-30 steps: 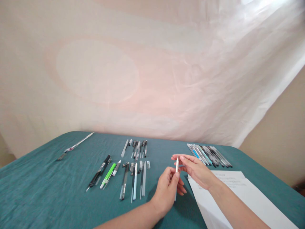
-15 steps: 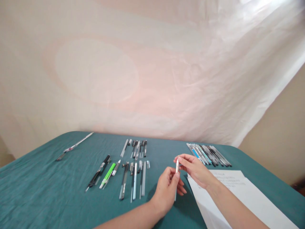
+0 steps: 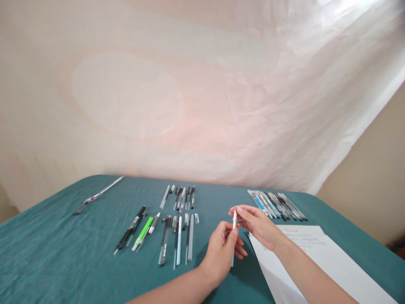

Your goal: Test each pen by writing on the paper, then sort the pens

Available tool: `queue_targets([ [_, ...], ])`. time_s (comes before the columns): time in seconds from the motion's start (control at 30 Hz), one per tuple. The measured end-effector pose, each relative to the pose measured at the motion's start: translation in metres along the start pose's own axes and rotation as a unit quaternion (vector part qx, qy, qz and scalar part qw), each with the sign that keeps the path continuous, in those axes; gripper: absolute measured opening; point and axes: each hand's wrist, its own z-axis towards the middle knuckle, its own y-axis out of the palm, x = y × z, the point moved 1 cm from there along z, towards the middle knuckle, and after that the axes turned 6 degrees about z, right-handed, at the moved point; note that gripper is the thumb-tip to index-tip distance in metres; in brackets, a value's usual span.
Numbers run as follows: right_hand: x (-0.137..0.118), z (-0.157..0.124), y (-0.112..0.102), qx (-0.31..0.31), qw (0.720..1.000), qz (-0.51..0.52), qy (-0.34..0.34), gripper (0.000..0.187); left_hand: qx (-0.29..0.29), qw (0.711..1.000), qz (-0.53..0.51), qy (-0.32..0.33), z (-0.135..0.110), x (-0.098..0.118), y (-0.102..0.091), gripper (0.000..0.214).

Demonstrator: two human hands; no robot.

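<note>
My left hand [image 3: 222, 250] grips the lower barrel of a white pen [image 3: 234, 221] and holds it upright above the teal table [image 3: 63, 261]. My right hand [image 3: 257, 226] pinches the pen's top end between thumb and fingers, and a small part there may be its cap. Both hands hover near the table's middle, just left of a white sheet of paper [image 3: 329, 261].
A row of pens [image 3: 179, 238] lies left of my hands, with a green marker [image 3: 143, 233] and black pens [image 3: 131, 232] beside it. More pens [image 3: 182, 197] lie behind, a bundle of pens [image 3: 276, 205] lies at the back right, and a lone pen [image 3: 98, 194] lies far left.
My right hand's fingers have closed more tightly on the pen's top end. The left hand keeps the pen in nearly the same place.
</note>
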Motion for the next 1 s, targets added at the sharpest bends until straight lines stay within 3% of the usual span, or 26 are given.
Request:
queue_targets([
  [0.37,-0.0006,0.0016,0.0028,0.017,0.996,-0.082,-0.039,0.033,0.005,1.000,0.025,-0.009,-0.0011,0.0073,0.0004,0.028],
  [0.47,0.0001,0.0009,0.0029,0.034,0.986,-0.141,-0.079,0.034,0.008,1.000,0.019,-0.018,0.0002,0.0094,0.0008,0.030],
  [0.53,-0.0001,-0.0005,0.0018,0.067,0.956,-0.243,-0.152,0.031,0.015,1.000,0.012,-0.023,0.0016,0.0096,0.0001,0.031],
  [0.57,-0.0004,-0.0016,0.0015,0.069,0.927,-0.312,-0.196,0.029,0.019,0.999,0.009,-0.025,0.0024,0.0094,-0.0005,0.032],
  [0.7,0.0014,-0.0054,0.0029,-0.062,0.768,-0.562,-0.301,0.031,0.030,0.999,0.002,-0.030,0.0052,0.0076,-0.0023,0.033],
  [0.77,0.0041,-0.0062,0.0030,-0.098,0.716,-0.619,-0.309,0.029,0.035,0.999,0.005,-0.035,0.0062,0.0066,-0.0024,0.035],
  [0.87,0.0075,-0.0058,0.0028,-0.103,0.691,-0.642,-0.316,0.026,0.042,0.998,0.015,-0.042,0.0070,0.0063,-0.0025,0.035],
  [1.0,0.0043,-0.0036,-0.0015,-0.072,0.703,-0.634,-0.315,0.026,0.028,0.999,0.022,-0.030,0.0051,0.0090,-0.0030,0.033],
])
